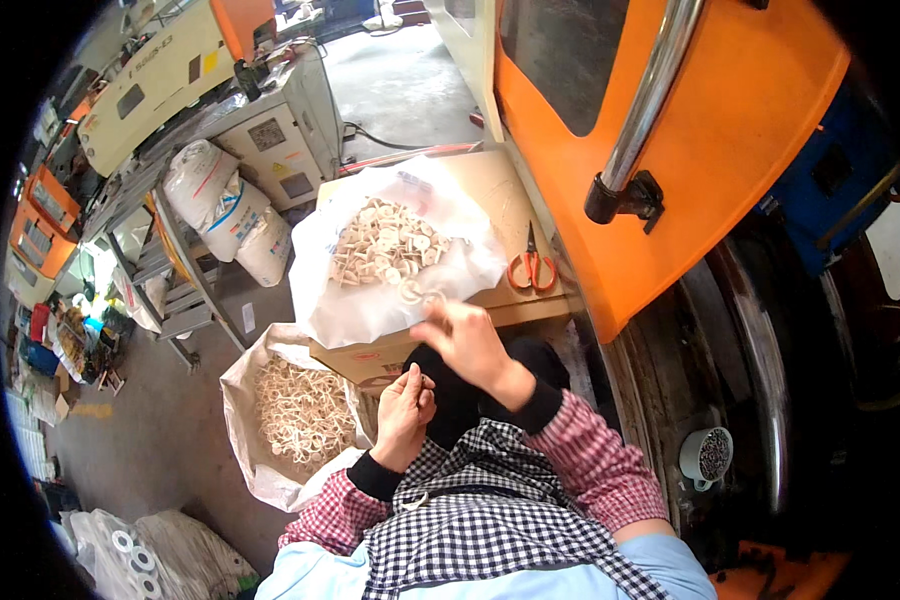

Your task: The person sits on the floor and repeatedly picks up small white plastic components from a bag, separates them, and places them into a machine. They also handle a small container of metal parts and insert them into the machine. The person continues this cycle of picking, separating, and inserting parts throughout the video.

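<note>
While your right hand (467, 348) hovers by a white plastic bag (330, 312) of beige discs (400, 240), grip too blurred to tell, left hand (404, 418) curled closed, sack (270, 487) of ring-shaped pieces (305, 410) nearby

discs (388, 242): cream | apron (485, 535): black-white check | machine door (740, 120): orange

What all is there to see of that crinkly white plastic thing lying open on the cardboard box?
That white sheet or bag looks like thin, crinkled plastic, faintly marked near its far edge. It lies spread open on the cardboard box, ruffled edges surrounding a heap of small cream pieces, many round. The person's blurred right hand is at its near edge; whether they touch can't be told.
</note>
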A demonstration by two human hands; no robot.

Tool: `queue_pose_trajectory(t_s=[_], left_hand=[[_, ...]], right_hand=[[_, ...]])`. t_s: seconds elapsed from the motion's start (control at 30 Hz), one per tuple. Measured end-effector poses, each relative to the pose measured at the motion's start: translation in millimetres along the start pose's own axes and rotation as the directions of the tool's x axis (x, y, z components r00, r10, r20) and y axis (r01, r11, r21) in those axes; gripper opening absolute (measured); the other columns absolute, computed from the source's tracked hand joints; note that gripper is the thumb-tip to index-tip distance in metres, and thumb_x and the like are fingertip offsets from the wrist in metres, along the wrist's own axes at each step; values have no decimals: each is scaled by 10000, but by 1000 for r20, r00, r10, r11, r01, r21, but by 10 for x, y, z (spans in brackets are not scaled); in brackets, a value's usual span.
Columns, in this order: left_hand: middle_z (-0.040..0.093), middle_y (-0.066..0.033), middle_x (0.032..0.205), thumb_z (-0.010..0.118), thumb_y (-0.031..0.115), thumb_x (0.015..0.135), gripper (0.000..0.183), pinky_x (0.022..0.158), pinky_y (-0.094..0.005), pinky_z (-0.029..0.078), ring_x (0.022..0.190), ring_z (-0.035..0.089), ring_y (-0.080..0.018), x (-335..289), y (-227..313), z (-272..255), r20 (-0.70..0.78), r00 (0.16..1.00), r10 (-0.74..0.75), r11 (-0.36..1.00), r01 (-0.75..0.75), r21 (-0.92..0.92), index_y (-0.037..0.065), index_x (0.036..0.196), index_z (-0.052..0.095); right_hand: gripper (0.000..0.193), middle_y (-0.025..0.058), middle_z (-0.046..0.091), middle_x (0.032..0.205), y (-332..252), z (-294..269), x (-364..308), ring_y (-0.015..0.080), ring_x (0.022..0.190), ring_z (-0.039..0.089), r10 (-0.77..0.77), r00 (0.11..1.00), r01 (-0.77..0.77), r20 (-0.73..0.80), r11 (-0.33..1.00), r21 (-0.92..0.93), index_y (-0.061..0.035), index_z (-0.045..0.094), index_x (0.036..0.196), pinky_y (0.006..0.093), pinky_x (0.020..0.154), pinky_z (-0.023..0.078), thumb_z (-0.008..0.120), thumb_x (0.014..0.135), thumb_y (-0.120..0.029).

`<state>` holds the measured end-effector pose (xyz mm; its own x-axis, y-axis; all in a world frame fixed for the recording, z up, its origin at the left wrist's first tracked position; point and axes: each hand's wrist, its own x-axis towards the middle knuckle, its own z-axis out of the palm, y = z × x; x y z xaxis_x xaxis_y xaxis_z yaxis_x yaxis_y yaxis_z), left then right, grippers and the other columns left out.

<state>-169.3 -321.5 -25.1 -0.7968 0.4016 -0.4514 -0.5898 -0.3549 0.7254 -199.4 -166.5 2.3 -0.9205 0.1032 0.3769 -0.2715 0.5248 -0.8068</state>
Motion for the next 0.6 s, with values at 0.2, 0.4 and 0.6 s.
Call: queue_pose_trajectory(t_s=[0.2,0.4,0.6], left_hand=[[404,45,551,450,290,969,295,409,-199,230,438,306,-48,-41,-74,795,315,940,-133,991,123,52,57,804,524],[405,26,540,435,279,977,294,414,-207,233,437,313,-59,-58,-288,1909,619,717,-319,947,211,243,49,815,521],[493,-41,680,450,176,963,240,570,-242,366,604,437,-121,-106,-370,2741,710,608,-356,934,262,243,-37,950,558]], right_hand=[[144,143,662,861,-320,-792,-808,266,756,649,4,990,-26,-142,988,-154,21,668,847,321,677,530,674,730,-63],[142,101,645,862,-517,-1770,-1319,262,807,613,-102,934,-109,-343,832,-545,-11,655,840,351,668,501,606,756,-114],[104,136,660,845,-598,-2909,-1379,287,781,639,-307,736,-286,-604,667,-688,-11,670,830,359,649,511,603,762,-55]])
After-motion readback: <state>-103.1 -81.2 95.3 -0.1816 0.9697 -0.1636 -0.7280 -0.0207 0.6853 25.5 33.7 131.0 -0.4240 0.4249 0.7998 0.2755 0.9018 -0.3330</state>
